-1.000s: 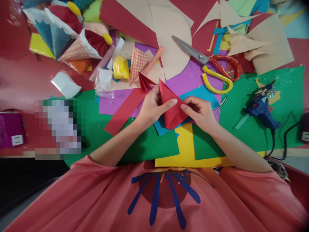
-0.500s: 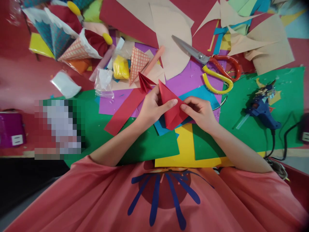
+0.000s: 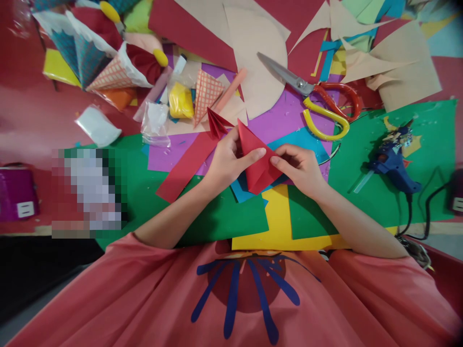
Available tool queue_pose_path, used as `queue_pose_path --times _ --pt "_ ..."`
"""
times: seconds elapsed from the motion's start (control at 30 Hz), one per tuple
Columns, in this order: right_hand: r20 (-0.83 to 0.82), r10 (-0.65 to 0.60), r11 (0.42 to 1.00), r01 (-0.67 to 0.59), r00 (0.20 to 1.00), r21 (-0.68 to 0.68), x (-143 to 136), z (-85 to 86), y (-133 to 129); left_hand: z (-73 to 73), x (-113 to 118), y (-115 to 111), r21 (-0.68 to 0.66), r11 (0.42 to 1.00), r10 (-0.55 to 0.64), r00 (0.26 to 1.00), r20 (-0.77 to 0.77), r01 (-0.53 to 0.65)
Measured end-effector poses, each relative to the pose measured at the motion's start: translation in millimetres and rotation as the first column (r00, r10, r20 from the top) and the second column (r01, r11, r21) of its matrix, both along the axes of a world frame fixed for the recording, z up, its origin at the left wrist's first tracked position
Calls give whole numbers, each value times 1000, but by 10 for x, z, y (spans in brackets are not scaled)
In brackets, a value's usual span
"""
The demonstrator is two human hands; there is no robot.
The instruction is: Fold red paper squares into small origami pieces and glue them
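The left hand [image 3: 228, 158] and right hand [image 3: 301, 167] both pinch the folded red paper [image 3: 259, 172] over the blue sheet [image 3: 240, 190]; for crispness, keep it aligned, pressing evenly from tip to base.

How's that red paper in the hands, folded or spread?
Folded: the red paper between left hand and right hand shows creases and angled faces.

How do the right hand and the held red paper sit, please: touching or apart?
Touching: in the head view, the right hand has its thumb on the held red paper.
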State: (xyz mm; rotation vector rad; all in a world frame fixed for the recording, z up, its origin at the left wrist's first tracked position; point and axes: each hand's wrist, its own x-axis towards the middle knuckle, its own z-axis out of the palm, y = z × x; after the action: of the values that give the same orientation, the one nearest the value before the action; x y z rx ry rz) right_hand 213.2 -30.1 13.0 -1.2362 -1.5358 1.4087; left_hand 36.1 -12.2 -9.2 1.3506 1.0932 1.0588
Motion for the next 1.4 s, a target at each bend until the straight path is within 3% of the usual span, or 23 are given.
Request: queue_pose_path --times 1.4 --pt "23 17 999 -17 1000 -33 34 6 0 36 -98 100 -72 995 76 991 112 -68"
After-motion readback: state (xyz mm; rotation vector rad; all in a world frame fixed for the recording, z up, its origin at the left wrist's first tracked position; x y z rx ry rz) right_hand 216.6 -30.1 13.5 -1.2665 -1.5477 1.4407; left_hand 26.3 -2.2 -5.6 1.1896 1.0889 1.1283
